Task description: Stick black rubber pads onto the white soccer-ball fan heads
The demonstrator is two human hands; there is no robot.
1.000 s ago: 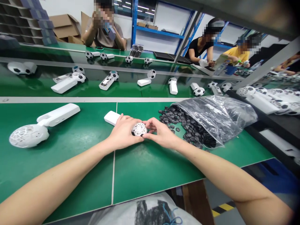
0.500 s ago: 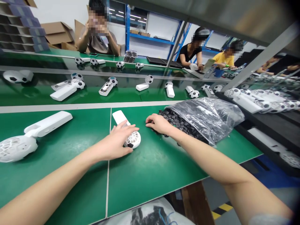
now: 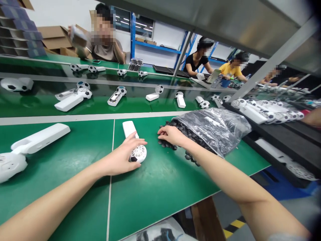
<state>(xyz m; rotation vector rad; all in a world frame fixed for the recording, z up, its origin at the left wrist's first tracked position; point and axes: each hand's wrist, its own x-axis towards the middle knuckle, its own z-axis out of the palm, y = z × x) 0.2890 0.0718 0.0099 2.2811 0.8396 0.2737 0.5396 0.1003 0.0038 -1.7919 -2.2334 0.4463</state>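
Observation:
A white handheld device with a football-patterned round head (image 3: 139, 154) lies on the green bench, its handle pointing away from me. My left hand (image 3: 122, 155) curls over it from the left, fingers across the top and thumb along the near side of the head. To its right, small black plastic pieces (image 3: 187, 132) spill from the mouth of a clear plastic bag (image 3: 213, 129). My right hand (image 3: 172, 135) is at the left edge of this heap, fingers bent and pressed together. Whatever its fingertips hold, if anything, is hidden.
A larger white housing (image 3: 40, 140) lies at the left. Several football-headed devices (image 3: 117, 96) rest on the lane beyond the pale strip (image 3: 95, 117). Black trays (image 3: 283, 134) with white parts stand at the right. Across the bench a person (image 3: 104, 47) lifts a blurred object; others sit farther right.
My view has shifted slightly. My right hand has stayed at the black pieces, with more loose ones showing below it. The person opposite has raised an object on the left.

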